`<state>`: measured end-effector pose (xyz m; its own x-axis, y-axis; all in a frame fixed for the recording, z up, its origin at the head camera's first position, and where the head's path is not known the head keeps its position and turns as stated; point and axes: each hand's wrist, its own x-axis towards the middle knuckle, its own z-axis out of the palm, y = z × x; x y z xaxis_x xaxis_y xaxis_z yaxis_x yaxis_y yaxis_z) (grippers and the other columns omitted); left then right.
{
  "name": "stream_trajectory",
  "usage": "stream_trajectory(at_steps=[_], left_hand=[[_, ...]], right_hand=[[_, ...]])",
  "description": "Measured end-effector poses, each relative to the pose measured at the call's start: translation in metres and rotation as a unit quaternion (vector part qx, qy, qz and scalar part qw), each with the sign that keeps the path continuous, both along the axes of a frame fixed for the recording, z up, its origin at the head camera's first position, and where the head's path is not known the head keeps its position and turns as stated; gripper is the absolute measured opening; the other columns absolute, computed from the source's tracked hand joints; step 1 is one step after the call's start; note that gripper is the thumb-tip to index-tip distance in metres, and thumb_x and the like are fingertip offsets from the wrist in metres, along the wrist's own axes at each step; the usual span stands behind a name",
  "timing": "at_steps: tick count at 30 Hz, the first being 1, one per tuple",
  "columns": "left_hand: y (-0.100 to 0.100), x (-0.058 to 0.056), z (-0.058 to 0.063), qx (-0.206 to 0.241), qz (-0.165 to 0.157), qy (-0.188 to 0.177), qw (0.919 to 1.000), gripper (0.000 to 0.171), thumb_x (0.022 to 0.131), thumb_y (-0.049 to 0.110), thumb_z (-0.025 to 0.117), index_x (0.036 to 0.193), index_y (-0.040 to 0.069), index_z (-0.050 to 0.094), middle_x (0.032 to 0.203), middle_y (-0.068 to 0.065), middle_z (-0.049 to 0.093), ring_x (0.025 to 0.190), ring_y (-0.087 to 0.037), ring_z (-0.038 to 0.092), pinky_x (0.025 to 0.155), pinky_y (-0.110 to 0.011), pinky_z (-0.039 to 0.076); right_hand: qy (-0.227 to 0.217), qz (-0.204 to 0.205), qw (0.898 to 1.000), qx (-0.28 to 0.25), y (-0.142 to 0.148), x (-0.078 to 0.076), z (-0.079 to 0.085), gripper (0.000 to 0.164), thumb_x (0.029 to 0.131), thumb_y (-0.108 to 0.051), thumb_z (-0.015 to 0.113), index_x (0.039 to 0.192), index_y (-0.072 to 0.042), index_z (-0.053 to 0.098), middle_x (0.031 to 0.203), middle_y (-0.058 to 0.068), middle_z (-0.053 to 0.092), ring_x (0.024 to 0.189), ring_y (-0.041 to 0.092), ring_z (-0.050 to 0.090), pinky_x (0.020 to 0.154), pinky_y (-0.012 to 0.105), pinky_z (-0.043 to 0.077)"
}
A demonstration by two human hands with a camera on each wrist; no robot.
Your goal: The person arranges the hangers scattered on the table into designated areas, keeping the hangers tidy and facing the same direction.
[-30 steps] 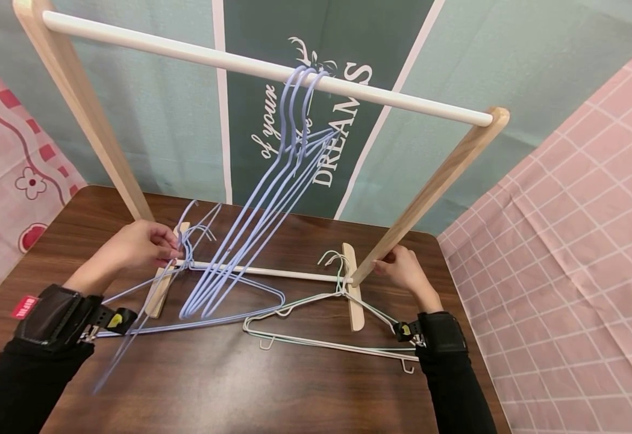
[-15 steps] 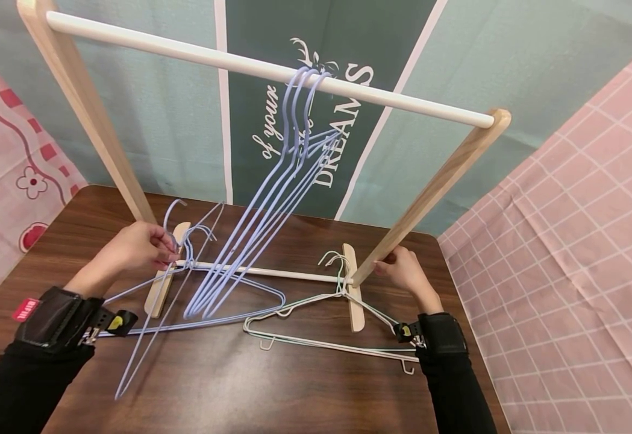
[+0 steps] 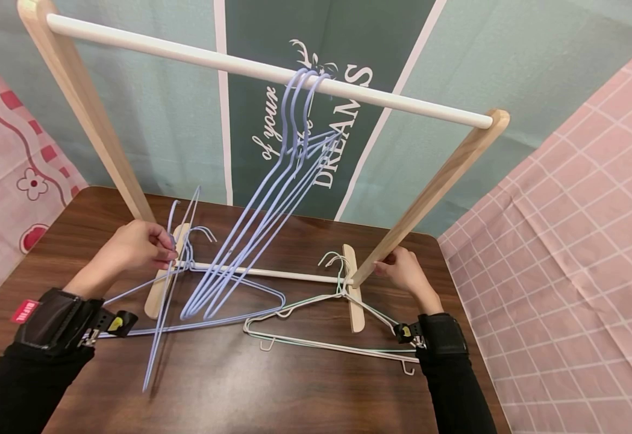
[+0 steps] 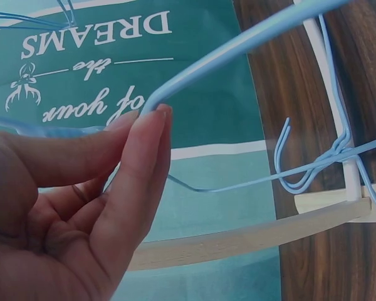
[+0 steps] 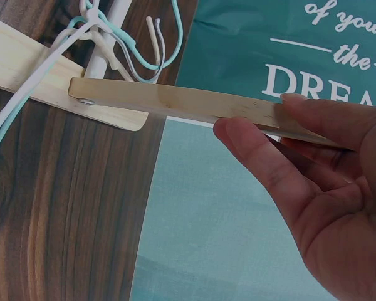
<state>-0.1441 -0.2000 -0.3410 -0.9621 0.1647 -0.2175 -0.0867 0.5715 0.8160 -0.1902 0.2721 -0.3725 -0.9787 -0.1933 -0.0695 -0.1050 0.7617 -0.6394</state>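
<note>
My left hand pinches a lavender-blue wire hanger near its neck, between thumb and fingertips. The hanger is turned nearly edge-on, its hook up and its long body slanting down toward the front. In the left wrist view, the blue hanger's bar runs up to the right from the fingertips. My right hand grips the right wooden post of a hanging rack low down, thumb on one side and fingers on the other. Blue hangers hang by their hooks from the rack's white top rail.
More blue hangers lie on the brown table across the rack's left foot. White and pale green hangers lie by the right foot. Curtains stand behind and at both sides.
The hanger in my left hand has turned about its neck, its lower end swinging right and its hook now seen from the side. My right hand stays on the post.
</note>
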Motion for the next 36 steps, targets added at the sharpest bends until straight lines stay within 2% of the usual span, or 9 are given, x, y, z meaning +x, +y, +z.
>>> stream_trajectory(at_steps=[10, 16, 21, 28, 36], left_hand=[[0.002, 0.002, 0.006, 0.013, 0.002, 0.008, 0.9999, 0.011, 0.081, -0.006, 0.062, 0.082, -0.012, 0.054, 0.068, -0.006, 0.063, 0.060, -0.017, 0.064, 0.055, -0.027, 0.053], [0.005, 0.000, 0.011, 0.031, 0.003, 0.002, 0.9995, 0.012, 0.082, -0.007, 0.061, 0.084, -0.014, 0.052, 0.069, -0.008, 0.061, 0.060, -0.015, 0.063, 0.057, -0.028, 0.054], [0.008, 0.000, 0.020, 0.015, -0.002, 0.009, 0.9999, 0.011, 0.083, -0.007, 0.059, 0.087, -0.014, 0.052, 0.069, -0.007, 0.060, 0.061, -0.013, 0.063, 0.058, -0.026, 0.053], [0.016, 0.000, 0.035, 0.034, -0.006, 0.012, 0.9993, 0.008, 0.084, -0.009, 0.056, 0.088, -0.014, 0.052, 0.072, -0.008, 0.063, 0.062, -0.013, 0.063, 0.058, -0.027, 0.054], [0.025, 0.001, 0.053, 0.022, -0.018, 0.024, 0.9993, 0.007, 0.085, -0.007, 0.056, 0.088, -0.012, 0.053, 0.074, -0.006, 0.064, 0.063, -0.013, 0.064, 0.060, -0.027, 0.054]], right_hand=[[0.005, -0.001, 1.000, 0.008, 0.001, 0.001, -0.001, 0.021, 0.086, -0.005, 0.062, 0.099, 0.010, 0.058, 0.084, 0.022, 0.065, 0.076, 0.029, 0.065, 0.062, 0.034, 0.053], [-0.001, -0.001, 1.000, 0.001, 0.001, 0.001, -0.002, 0.022, 0.086, -0.004, 0.061, 0.102, 0.011, 0.057, 0.087, 0.024, 0.064, 0.077, 0.030, 0.065, 0.065, 0.038, 0.053], [-0.005, 0.001, 1.000, 0.001, 0.001, 0.001, -0.001, 0.022, 0.087, -0.004, 0.061, 0.104, 0.010, 0.057, 0.089, 0.024, 0.063, 0.078, 0.031, 0.065, 0.066, 0.039, 0.053], [0.000, 0.002, 1.000, 0.004, 0.001, 0.001, 0.001, 0.022, 0.086, -0.004, 0.061, 0.103, 0.010, 0.057, 0.088, 0.023, 0.064, 0.078, 0.031, 0.065, 0.065, 0.037, 0.053], [-0.007, 0.003, 1.000, -0.007, 0.001, 0.000, 0.001, 0.024, 0.087, -0.003, 0.060, 0.105, 0.012, 0.056, 0.090, 0.026, 0.063, 0.080, 0.032, 0.065, 0.064, 0.033, 0.054]])
